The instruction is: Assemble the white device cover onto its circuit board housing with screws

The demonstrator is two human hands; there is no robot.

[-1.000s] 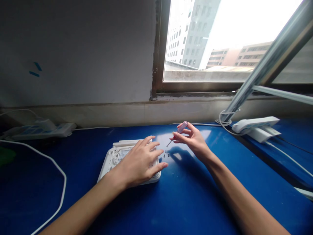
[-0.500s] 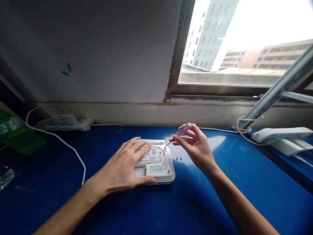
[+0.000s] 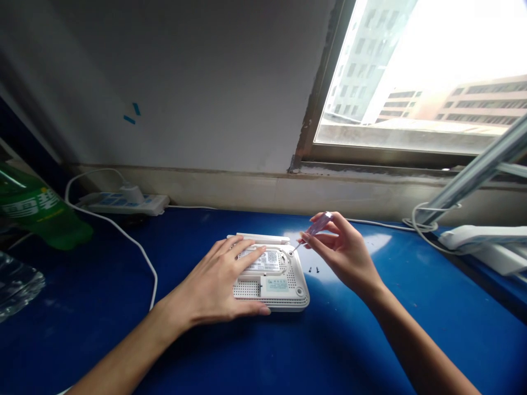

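Observation:
A white Wi-Fi router [image 3: 284, 286] lies upside down on the blue table, its labels and vent holes facing up. Across its left part rests my left hand [image 3: 222, 277], fingers spread over the underside and thumb along the near edge, holding it in place. My right hand [image 3: 343, 249] pinches the clear purplish handle of a screwdriver [image 3: 319, 225]. The screwdriver slants down to the left, and its tip meets the round hole at the router's far right corner. Two small dark screws [image 3: 313, 270] lie on the table just right of the router.
On the left are a green bottle [image 3: 41, 206], a clear plastic bottle [image 3: 18, 285] and a power strip [image 3: 123, 203] with a white cable [image 3: 140, 252]. At right stand a metal pole [image 3: 473, 170] and a white power strip [image 3: 486, 241]. The wall and window rise behind.
The whole view has shifted, so everything appears farther right. My hands keep their places on the router and screwdriver; the tip stays at the same corner hole.

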